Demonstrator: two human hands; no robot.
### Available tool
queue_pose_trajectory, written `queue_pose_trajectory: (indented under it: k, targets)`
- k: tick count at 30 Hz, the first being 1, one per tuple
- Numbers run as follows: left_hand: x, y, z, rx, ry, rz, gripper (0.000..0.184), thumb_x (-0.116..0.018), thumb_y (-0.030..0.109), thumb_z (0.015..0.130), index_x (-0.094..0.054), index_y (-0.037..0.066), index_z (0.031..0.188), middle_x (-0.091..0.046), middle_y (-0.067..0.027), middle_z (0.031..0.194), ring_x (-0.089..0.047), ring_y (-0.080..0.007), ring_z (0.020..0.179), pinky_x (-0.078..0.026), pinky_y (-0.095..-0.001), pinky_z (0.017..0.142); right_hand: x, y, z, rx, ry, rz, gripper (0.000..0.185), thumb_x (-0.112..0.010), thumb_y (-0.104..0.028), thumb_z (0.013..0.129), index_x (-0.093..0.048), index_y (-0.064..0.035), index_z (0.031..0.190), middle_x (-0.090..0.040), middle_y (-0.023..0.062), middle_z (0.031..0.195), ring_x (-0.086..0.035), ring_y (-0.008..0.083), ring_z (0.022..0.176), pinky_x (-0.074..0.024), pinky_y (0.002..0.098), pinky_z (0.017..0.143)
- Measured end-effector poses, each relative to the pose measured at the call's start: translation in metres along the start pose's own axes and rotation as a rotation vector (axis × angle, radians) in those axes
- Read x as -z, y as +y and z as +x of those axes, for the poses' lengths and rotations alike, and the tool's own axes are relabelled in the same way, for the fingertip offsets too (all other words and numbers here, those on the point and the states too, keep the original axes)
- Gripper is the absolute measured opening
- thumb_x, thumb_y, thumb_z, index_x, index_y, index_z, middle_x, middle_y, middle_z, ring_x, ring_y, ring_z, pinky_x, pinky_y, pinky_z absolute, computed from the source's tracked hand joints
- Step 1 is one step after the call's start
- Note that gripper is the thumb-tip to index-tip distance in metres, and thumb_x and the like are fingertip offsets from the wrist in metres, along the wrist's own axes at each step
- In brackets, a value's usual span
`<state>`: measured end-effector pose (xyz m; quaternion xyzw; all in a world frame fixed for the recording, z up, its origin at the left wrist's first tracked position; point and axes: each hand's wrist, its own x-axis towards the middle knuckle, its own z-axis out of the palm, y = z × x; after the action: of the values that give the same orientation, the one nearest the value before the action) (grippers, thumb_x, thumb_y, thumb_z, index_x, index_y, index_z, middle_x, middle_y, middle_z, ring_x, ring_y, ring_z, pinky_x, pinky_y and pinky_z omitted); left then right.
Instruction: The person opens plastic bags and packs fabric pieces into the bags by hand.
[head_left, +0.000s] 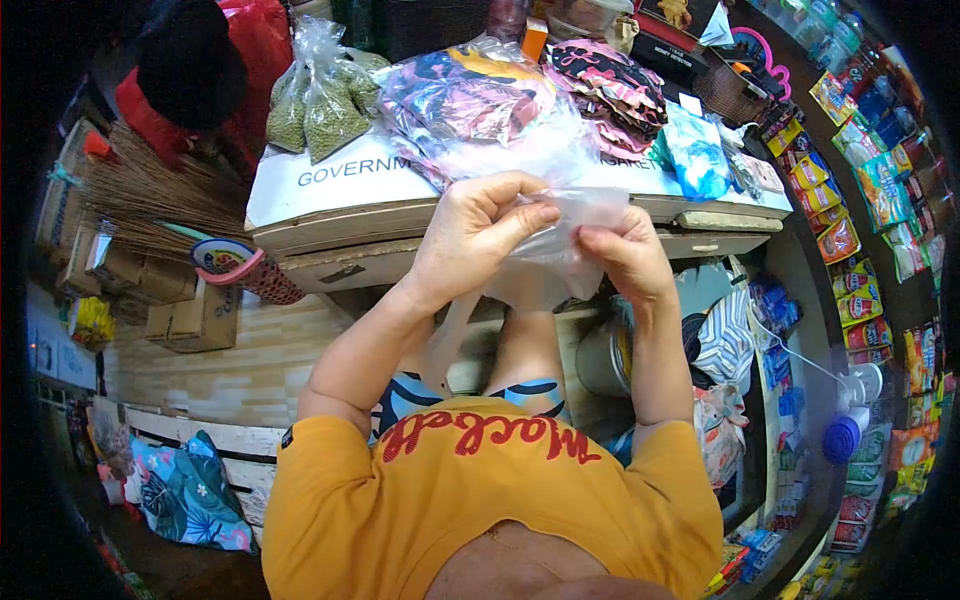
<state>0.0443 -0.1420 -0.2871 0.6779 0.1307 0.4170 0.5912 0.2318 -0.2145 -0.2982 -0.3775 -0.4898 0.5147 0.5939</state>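
Note:
Between my two hands, a thin clear plastic bag [555, 255] is stretched out just in front of the table edge. My left hand [490, 230] pinches its upper left part between thumb and fingers. On the other side, my right hand [625, 250] is closed on the bag's upper right part. Beyond my hands, a large clear bag of folded printed cloth [480, 100] lies on the table. A stack of pink and black patterned cloth [610, 95] sits to its right. Knotted clear bags of green beans [330, 115] stand at the left.
The white-topped table [300, 205] has drawers below its edge. A blue and white plastic package [695, 150] lies at its right. A pink basket [255, 275] and a stick broom [150, 190] are at the left. Hanging sachets [840, 240] line the right side.

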Motion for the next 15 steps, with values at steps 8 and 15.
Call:
queue_pose_trajectory:
  k: [8, 15]
  targets:
    - [0.026, 0.002, -0.015, 0.219, -0.237, 0.296, 0.022, -0.070, 0.003, 0.073, -0.061, -0.001, 0.092, -0.063, -0.0024, 0.078, -0.055, -0.0057, 0.078, -0.046, -0.0220, 0.067, 0.005, -0.004, -0.006, 0.010, 0.006, -0.164, 0.015, -0.058, -0.016, 0.086, -0.060, -0.0017, 0.082, -0.056, -0.0005, 0.068, -0.050, 0.0057, 0.058, -0.0389, 0.0186, 0.053]
    - [0.072, -0.002, -0.050, 0.178, -0.255, 0.591, 0.013, -0.068, 0.008, 0.071, -0.063, -0.003, 0.076, -0.059, -0.0049, 0.074, -0.051, -0.0126, 0.068, -0.041, -0.0264, 0.065, 0.026, 0.000, -0.012, 0.049, 0.103, -0.098, 0.013, -0.056, -0.013, 0.086, -0.060, -0.0003, 0.084, -0.058, 0.0014, 0.069, -0.052, 0.0069, 0.058, -0.0392, 0.0188, 0.052]
